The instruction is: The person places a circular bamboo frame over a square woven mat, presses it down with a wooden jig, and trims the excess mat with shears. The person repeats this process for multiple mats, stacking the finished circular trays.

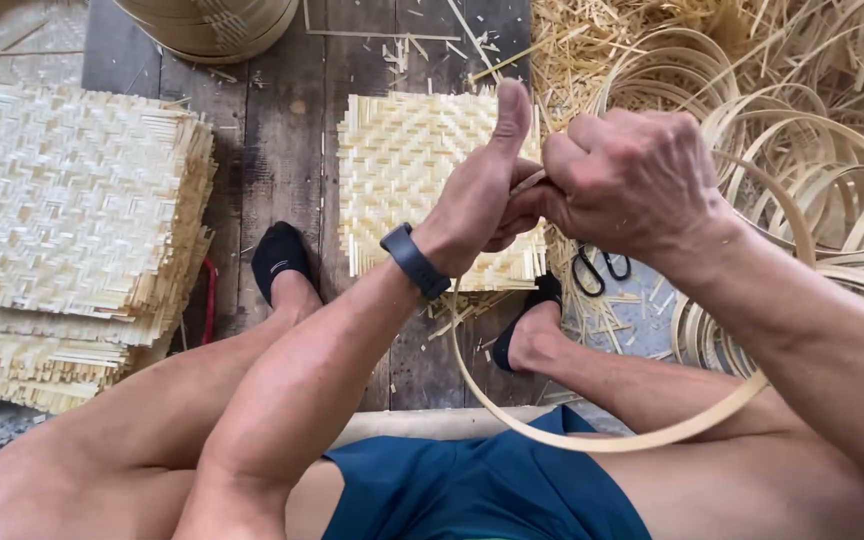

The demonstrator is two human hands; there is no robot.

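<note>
A pale bamboo strip bent into a hoop (pixel 592 438) loops from my hands down across my lap and up along my right forearm. My left hand (pixel 480 190) grips the hoop's joined ends, thumb pointing up, a dark band on its wrist. My right hand (pixel 632 175) is closed in a fist over the same joint, touching the left hand. Just beyond the hands a square woven bamboo mat (pixel 402 170) lies on the wooden floor.
A tall stack of woven mats (pixel 72 220) sits at left. Several coiled bamboo hoops (pixel 822 170) and loose shavings fill the right side. Black scissors (pixel 592 268) lie by my right foot. A round woven basket (pixel 212 25) stands at the top.
</note>
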